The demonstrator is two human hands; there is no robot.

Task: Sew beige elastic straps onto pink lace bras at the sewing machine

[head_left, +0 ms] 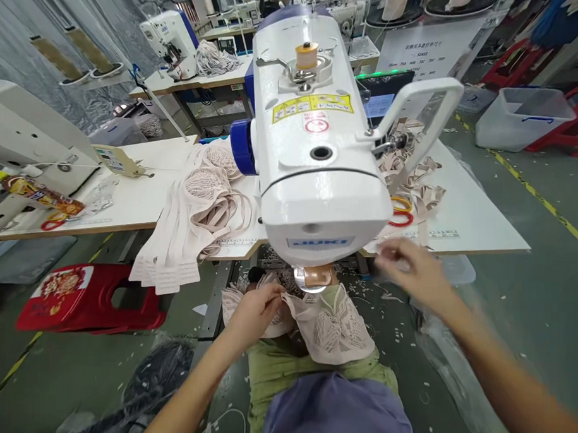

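Pinching the lace piece (332, 328) at its left edge, the left hand (257, 310) sat just on the near side of the sewing machine (320, 148), the cloth spreading rightward over the lap (274, 367). The right hand (410, 268), blurred, hung apart to the right by the table (478, 223) edge; I couldn't tell how its fingers were set.

Bright, even workshop light; wide-angle view, motion blur on one side.

The scene is lit evenly from overhead, and only soft shadows are cast under the table (459, 216). Mild glare is seen on the white sewing machine (315, 148). The right hand (410, 268) and its forearm are smeared by motion blur, while the left hand (257, 307) and the lace fabric (332, 332) are rendered sharply. Straight lines are bowed towards the edges.
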